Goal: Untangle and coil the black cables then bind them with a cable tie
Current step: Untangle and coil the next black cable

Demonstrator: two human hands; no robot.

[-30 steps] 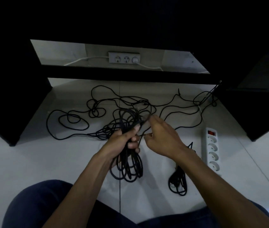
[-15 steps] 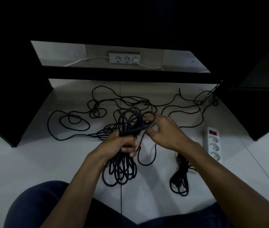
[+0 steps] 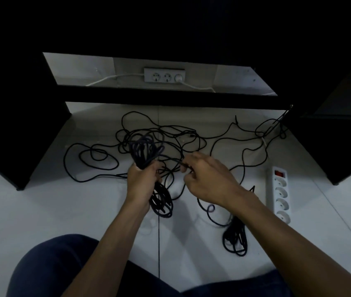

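White floor (image 3: 41, 211) carries the tangle; left hand (image 3: 142, 181) grips the upright coil (image 3: 143, 150), right hand (image 3: 207, 179) just beside, fingers pinching the free strand (image 3: 173, 160).

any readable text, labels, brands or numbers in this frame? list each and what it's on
None readable.
White power strip on the floor: red switch, no legible marking.
Wall socket strip: no print visible.
Black cable coil gripped in the left hand, strand pinched by the right hand: no jacket print; too dark and blurred to tell.
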